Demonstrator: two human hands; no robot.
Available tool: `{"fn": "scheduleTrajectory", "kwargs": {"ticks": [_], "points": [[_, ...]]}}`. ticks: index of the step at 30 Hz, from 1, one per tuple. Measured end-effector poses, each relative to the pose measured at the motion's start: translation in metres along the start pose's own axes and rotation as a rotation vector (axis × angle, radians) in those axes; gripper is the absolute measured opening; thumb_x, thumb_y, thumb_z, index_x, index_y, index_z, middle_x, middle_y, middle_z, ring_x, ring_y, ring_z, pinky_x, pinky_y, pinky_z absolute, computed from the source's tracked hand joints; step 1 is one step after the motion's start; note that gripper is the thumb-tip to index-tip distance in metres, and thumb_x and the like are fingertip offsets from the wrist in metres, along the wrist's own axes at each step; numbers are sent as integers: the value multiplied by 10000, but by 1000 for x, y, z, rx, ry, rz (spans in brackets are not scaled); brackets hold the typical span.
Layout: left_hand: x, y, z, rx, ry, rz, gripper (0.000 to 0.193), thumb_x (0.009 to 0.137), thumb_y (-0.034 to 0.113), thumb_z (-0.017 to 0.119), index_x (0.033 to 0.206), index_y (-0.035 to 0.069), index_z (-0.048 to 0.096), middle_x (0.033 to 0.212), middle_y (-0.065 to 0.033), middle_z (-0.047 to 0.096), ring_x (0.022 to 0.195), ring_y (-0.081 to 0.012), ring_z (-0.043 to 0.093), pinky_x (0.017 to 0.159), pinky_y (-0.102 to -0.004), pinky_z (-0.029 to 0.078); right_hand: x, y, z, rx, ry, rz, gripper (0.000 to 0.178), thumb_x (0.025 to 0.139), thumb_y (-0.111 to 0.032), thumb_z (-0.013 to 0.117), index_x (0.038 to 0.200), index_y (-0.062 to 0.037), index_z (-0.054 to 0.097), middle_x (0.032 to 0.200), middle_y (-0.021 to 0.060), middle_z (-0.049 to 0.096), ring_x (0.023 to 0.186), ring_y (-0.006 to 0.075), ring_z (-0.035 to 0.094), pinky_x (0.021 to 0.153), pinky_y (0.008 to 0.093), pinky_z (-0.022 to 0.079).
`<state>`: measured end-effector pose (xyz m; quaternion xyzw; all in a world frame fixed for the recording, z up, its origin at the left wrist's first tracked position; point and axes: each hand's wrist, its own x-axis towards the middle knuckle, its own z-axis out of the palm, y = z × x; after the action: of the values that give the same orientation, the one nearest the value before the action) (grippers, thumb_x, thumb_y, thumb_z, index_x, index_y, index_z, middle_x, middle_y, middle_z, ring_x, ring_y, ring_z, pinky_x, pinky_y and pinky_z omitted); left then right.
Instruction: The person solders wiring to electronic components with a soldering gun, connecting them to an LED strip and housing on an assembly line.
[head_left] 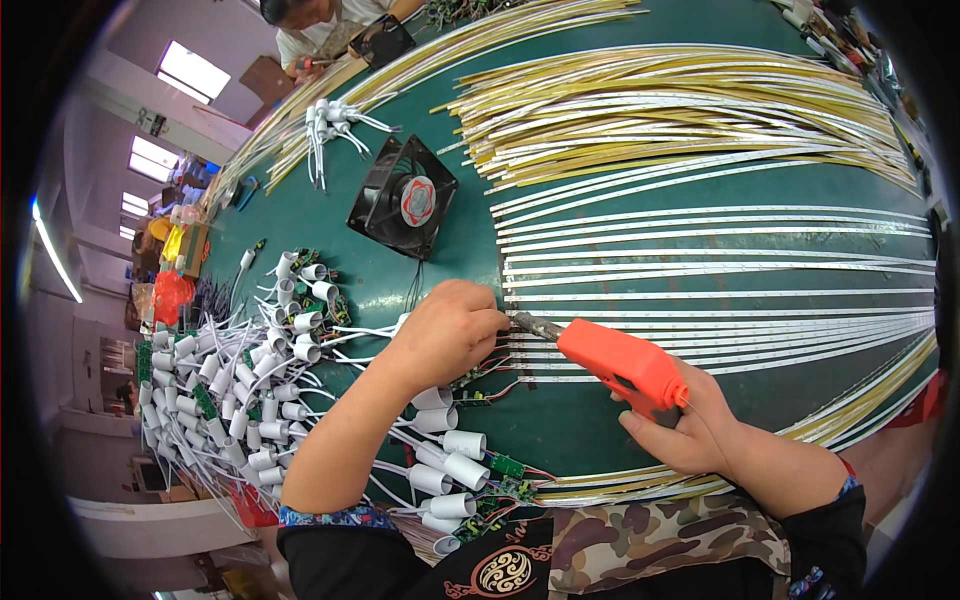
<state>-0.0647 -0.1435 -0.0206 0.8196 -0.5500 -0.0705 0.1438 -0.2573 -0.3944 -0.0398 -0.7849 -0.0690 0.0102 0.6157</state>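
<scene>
My right hand is wrapped round an orange-red soldering gun. The gun's dark metal tip points left and meets the ends of the white LED strips on the green table. At those same ends my left hand is closed in a pinch, its fingertips beside the tip. What it pinches is hidden, though thin wires show close by. Below the left hand lie white lamp caps with cables. Green circuit boards with red and black wires lie beside them, and some wires reach the strip ends.
A black square fan stands beyond my left hand. Bundled yellow-white strips cover the far right. A large heap of white caps fills the left side; a smaller cable bunch lies farther back. Across the table sits another person.
</scene>
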Motion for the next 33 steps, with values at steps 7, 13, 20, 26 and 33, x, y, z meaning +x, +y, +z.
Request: {"fn": "scheduleTrajectory", "kwargs": {"ticks": [7,13,20,26,33], "points": [[0,-1,1,-3,16,4,159,710,29,674,866,53,686,827,-73,606,841,-305,580,769,-419,466,0,-5,1,-23,30,23,332,797,-92,689,1111,-39,596,935,86,645,842,215,644,777,325,498],[2,-2,1,-13,17,16,150,715,34,664,862,53,687,825,-76,605,835,-307,579,765,-422,467,-3,1,0,-58,13,-6,420,808,-113,691,1197,-31,555,997,128,645,887,274,652,796,358,511],[-1,-3,2,-11,33,14,151,717,39,661,865,51,688,813,-82,600,832,-314,580,760,-426,470,-1,-6,-3,-12,-30,55,490,812,-120,695,1262,-15,531,1029,147,654,901,269,660,801,360,516],[1,-2,2,0,29,14,149,725,47,662,871,52,690,811,-80,595,836,-313,579,768,-425,469,-3,-5,-6,35,44,40,459,803,-114,708,1218,2,550,889,106,651,793,234,643,755,338,503],[0,-2,2,1,22,18,137,740,50,662,873,53,692,812,-80,594,838,-311,579,769,-424,469,-5,7,1,-20,63,2,475,795,-120,717,1222,-1,547,850,102,640,739,237,622,710,341,492]]}}
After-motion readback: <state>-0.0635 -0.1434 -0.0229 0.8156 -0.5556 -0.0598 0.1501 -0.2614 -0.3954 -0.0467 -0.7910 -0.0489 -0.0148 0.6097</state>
